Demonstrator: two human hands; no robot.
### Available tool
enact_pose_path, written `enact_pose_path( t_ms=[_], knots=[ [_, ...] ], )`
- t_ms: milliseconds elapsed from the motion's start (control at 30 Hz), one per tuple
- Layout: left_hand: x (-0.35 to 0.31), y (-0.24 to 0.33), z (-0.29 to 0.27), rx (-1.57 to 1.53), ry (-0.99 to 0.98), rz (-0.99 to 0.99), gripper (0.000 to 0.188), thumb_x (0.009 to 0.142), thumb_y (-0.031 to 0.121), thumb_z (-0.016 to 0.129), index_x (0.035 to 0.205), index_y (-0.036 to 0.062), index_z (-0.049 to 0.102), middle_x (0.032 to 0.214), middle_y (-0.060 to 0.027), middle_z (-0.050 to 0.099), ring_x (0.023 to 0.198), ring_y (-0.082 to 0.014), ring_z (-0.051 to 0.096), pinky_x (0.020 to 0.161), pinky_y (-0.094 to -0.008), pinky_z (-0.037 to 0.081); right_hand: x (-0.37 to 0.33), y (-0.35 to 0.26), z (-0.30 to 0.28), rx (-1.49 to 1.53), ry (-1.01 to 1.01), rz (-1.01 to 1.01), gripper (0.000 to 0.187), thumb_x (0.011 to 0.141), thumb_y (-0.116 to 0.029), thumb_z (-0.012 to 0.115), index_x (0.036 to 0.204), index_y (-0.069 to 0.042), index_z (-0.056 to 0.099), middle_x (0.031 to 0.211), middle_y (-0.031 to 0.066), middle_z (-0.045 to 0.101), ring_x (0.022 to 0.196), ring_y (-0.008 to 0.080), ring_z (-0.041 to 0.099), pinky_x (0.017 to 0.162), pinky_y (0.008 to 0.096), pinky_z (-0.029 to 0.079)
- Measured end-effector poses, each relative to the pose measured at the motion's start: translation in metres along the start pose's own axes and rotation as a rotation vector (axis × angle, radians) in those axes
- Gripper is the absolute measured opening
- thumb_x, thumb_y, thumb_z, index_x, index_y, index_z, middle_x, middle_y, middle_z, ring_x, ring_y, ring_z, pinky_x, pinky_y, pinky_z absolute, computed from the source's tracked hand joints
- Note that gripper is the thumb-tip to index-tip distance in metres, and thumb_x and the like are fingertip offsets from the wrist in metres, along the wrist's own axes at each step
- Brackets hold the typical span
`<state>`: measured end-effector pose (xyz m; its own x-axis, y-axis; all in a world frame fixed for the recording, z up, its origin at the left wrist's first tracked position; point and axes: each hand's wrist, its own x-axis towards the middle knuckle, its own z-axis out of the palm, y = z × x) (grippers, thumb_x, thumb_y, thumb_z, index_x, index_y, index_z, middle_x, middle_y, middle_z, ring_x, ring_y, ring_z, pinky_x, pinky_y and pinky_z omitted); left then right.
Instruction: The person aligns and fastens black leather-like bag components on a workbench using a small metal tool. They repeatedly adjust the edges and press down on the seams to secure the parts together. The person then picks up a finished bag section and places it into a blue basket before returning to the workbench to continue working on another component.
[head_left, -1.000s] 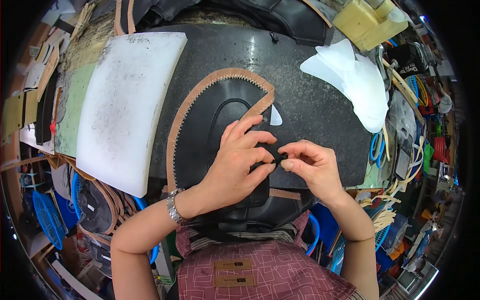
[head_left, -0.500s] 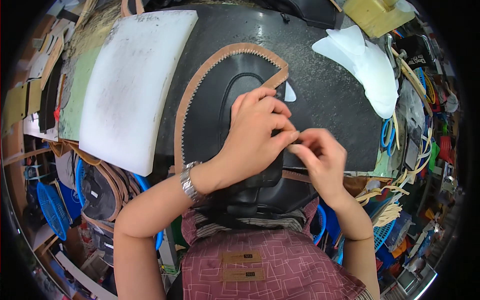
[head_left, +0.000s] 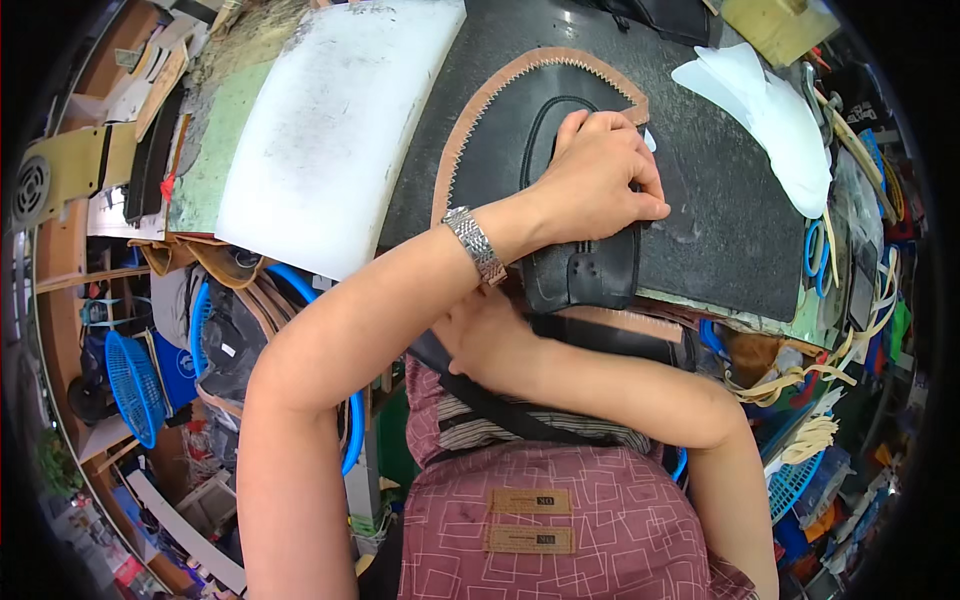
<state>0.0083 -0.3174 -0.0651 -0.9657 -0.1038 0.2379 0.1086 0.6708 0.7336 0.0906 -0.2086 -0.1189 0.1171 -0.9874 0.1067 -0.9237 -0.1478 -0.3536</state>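
Just right of the white slab [head_left: 335, 140] lies the black leather piece [head_left: 492, 150], left hand [head_left: 603, 178] on it, fingers curled, pinch unclear; right hand [head_left: 490, 338] below-right of the slab, fingers indistinct, can't tell!

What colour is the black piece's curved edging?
Light brown edging, best seen in the head view.

Two tan tags, the upper [head_left: 528, 501] and the lower [head_left: 530, 540], sit one above the other on the maroon patterned garment [head_left: 470, 475], each bearing a dark square with pale lettering beside a line of fine print. At left, a blue item [head_left: 178, 372] carries a round white mark, too small to read; nearby, a small white label [head_left: 229, 351] on a black piece shows no legible print.
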Motion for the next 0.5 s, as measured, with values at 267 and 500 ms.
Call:
enact_pose_path(
  t_ms=[267,500],
  knots=[
    [-0.004,-0.011,-0.015,-0.213,-0.105,-0.047,0.017,0.079,0.029,0.068,0.083,0.0130,0.072,0.102,-0.0014,0.064,0.120,-0.0260,0.042,0.106,-0.0446,0.017,-0.064,0.025,-0.144,0.303,0.150,0.009,0.036,0.066,-0.029,0.074,0.093,-0.007,0.062,0.071,0.0041,0.051,0.058,0.0193,0.053,0.045,0.0327,0.042],
    [0.000,-0.001,-0.038,-0.354,-0.323,-0.096,0.017,0.084,0.029,0.064,0.085,0.0144,0.072,0.103,0.0001,0.067,0.135,-0.0269,0.028,0.109,-0.0529,-0.002,-0.094,0.124,-0.169,0.924,0.666,0.887,0.023,0.079,-0.012,0.069,0.097,-0.002,0.058,0.077,-0.0048,0.053,0.070,0.0039,0.046,0.063,0.0198,0.039]
  ],
)
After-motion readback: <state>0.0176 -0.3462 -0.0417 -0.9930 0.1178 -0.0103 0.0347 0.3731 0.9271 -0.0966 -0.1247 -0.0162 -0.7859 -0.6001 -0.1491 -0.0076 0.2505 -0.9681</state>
